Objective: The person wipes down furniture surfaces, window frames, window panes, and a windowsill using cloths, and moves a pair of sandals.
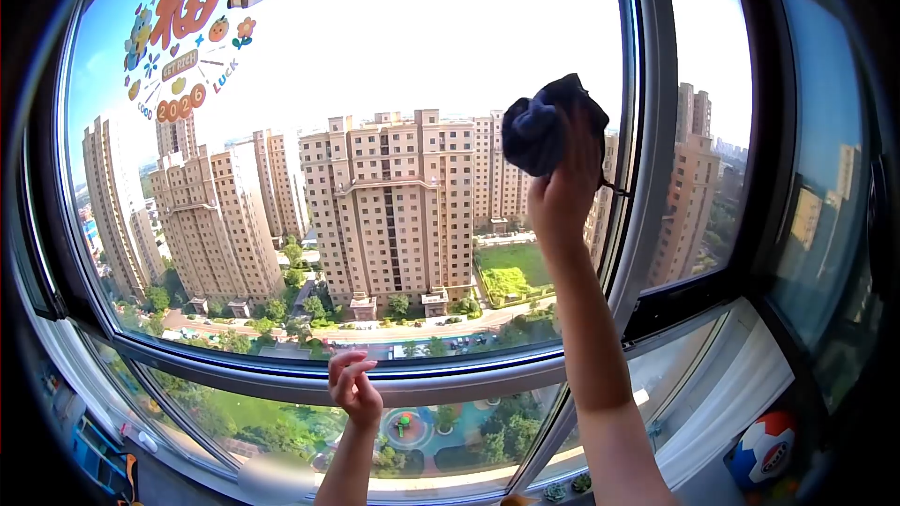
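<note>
My right hand [574, 155] is raised at the right side of the large window pane [394, 56], its fingers pressed on a bunched dark navy cloth [534, 131]. The cloth lies against the glass near the right frame, and part of it is hidden behind the fingers. Lower down, my left hand [356, 386] is held up in front of the bottom window rail [450, 377]. Its fingers are loosely bent and apart, with nothing in them.
A colourful sticker [192, 33] with a large red character and "2026" is on the upper left glass. A window handle [614, 189] juts out beside the cloth. At lower right sit a red, white and blue ball [764, 450] and a white curtain [722, 422].
</note>
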`<state>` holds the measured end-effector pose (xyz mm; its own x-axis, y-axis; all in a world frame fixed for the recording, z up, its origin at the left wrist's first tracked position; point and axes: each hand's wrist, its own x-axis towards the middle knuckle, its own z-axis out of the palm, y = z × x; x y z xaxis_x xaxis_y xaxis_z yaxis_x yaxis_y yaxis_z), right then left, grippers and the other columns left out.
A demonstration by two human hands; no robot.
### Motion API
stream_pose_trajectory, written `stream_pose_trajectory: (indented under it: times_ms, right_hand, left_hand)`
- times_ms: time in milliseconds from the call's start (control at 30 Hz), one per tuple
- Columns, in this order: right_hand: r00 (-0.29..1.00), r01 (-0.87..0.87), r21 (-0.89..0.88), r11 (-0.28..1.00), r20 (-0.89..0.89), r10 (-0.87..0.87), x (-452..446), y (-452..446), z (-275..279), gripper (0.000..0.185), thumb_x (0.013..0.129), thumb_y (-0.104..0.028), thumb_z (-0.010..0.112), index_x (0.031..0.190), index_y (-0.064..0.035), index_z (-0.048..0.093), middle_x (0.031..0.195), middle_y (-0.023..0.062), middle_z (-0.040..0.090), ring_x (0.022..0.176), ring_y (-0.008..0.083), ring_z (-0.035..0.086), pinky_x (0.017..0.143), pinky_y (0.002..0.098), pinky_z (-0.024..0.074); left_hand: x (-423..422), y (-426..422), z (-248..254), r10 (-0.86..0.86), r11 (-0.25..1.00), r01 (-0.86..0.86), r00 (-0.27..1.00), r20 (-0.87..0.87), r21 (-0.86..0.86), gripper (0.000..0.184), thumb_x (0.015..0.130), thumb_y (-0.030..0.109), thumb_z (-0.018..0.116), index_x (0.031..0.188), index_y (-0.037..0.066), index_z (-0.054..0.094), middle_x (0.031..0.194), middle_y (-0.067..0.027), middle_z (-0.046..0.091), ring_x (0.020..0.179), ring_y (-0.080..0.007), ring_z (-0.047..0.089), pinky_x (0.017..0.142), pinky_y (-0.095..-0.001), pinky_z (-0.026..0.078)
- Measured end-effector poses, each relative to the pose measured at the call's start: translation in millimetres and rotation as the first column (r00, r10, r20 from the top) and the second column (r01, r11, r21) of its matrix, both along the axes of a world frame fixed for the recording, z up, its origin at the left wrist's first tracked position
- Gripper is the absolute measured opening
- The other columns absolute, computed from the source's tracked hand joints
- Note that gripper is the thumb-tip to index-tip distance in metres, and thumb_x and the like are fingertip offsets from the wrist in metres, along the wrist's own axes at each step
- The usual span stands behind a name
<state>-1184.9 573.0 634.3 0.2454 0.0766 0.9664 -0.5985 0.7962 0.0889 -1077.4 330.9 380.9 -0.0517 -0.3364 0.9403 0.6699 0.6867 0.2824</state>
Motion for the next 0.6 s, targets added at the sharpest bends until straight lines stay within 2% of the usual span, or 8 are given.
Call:
stream_pose_trajectory:
  times_ms: [33, 133, 200, 333, 367, 467, 533, 600]
  right_hand:
    - [0.994, 0.11, -0.051, 0.993, -0.019, -0.111, -7.4, 26.8, -6.0, 0.059, 0.068, 0.007, 0.051, 0.126, -0.0021, 0.045, 0.13, 0.0201, 0.046, 0.121, 0.0373, 0.044, 0.103, 0.0486, 0.0324]
    - [0.997, 0.076, -0.214, 0.974, -0.014, -0.081, -14.1, 37.8, -11.2, 0.056, 0.071, 0.009, 0.048, 0.126, -0.0011, 0.045, 0.131, 0.0216, 0.045, 0.121, 0.0372, 0.044, 0.102, 0.0497, 0.0322]
    - [0.995, 0.076, -0.272, 0.959, -0.042, -0.091, -4.3, -8.0, 3.5, 0.054, 0.073, 0.006, 0.05, 0.126, -0.0012, 0.046, 0.132, 0.0223, 0.045, 0.123, 0.0356, 0.043, 0.103, 0.0488, 0.0315]
    - [0.979, -0.202, 0.198, 0.959, 0.075, 0.191, 23.4, -49.5, 17.6, 0.058, 0.074, 0.0, 0.054, 0.13, -0.011, 0.045, 0.136, 0.0173, 0.042, 0.126, 0.0341, 0.04, 0.109, 0.0453, 0.0277]
    - [0.985, -0.175, 0.209, 0.962, 0.044, 0.169, 14.0, -31.9, 19.0, 0.055, 0.074, -0.002, 0.06, 0.128, -0.0086, 0.047, 0.136, 0.0181, 0.042, 0.127, 0.032, 0.04, 0.109, 0.0435, 0.0283]
    - [0.991, 0.129, -0.02, 0.991, 0.023, -0.128, -14.6, 60.1, 8.8, 0.054, 0.075, 0.002, 0.057, 0.128, -0.0011, 0.043, 0.132, 0.0211, 0.044, 0.123, 0.0346, 0.043, 0.104, 0.0436, 0.0343]
    - [0.989, 0.111, 0.05, 0.993, 0.088, -0.115, -10.0, 78.6, -23.1, 0.052, 0.076, 0.0, 0.057, 0.126, 0.0003, 0.043, 0.133, 0.0227, 0.042, 0.121, 0.038, 0.044, 0.101, 0.0451, 0.0363]
    - [0.979, 0.058, -0.008, 0.998, 0.195, -0.056, -3.6, 70.9, -79.9, 0.053, 0.076, 0.001, 0.052, 0.127, 0.0013, 0.041, 0.133, 0.0248, 0.041, 0.12, 0.0433, 0.042, 0.103, 0.0498, 0.0318]
  left_hand:
    - [3.3, 0.3, -1.8, 0.02, 1.0, -0.02, 1.0, 0.002, -0.02, 0.017, 0.079, -0.008, 0.047, 0.076, 0.004, 0.058, 0.086, -0.0115, 0.058, 0.08, -0.0215, 0.057, 0.07, -0.0281, 0.046]
    - [10.2, -4.9, -8.2, 0.067, 0.997, -0.067, 0.998, 0.002, -0.04, 0.016, 0.079, -0.007, 0.048, 0.074, 0.004, 0.058, 0.086, -0.011, 0.058, 0.08, -0.0216, 0.056, 0.07, -0.0283, 0.045]
    - [9.2, 2.8, -6.8, 0.078, 0.996, -0.078, 0.997, 0.002, 0.05, 0.015, 0.079, -0.008, 0.048, 0.074, 0.003, 0.057, 0.086, -0.011, 0.057, 0.08, -0.0217, 0.056, 0.071, -0.0285, 0.044]
    - [-1.3, 39.3, 8.1, 0.032, 0.999, -0.032, 0.999, -0.013, -0.028, 0.016, 0.074, -0.008, 0.05, 0.073, 0.005, 0.059, 0.082, -0.0101, 0.058, 0.075, -0.0221, 0.056, 0.065, -0.0289, 0.045]
    - [-2.1, 47.8, 9.9, 0.02, 0.998, -0.02, 1.0, 0.0, -0.054, 0.017, 0.073, -0.009, 0.05, 0.073, 0.006, 0.059, 0.08, -0.0099, 0.058, 0.075, -0.0221, 0.056, 0.065, -0.0286, 0.045]
    - [-7.7, 59.8, 0.3, -0.023, 0.996, 0.024, 1.0, 0.008, -0.087, 0.018, 0.073, -0.009, 0.05, 0.072, 0.006, 0.059, 0.08, -0.01, 0.058, 0.074, -0.022, 0.056, 0.065, -0.0282, 0.044]
    - [-9.1, 63.5, -8.5, -0.052, 0.995, 0.058, 0.996, 0.066, -0.087, 0.018, 0.076, -0.011, 0.048, 0.073, 0.004, 0.058, 0.085, -0.0112, 0.058, 0.077, -0.0212, 0.056, 0.067, -0.027, 0.044]
    - [-6.0, 67.2, -18.5, -0.074, 0.995, 0.082, 0.99, 0.122, -0.061, 0.018, 0.076, -0.011, 0.048, 0.072, 0.004, 0.058, 0.084, -0.0111, 0.058, 0.077, -0.0211, 0.056, 0.068, -0.0269, 0.043]
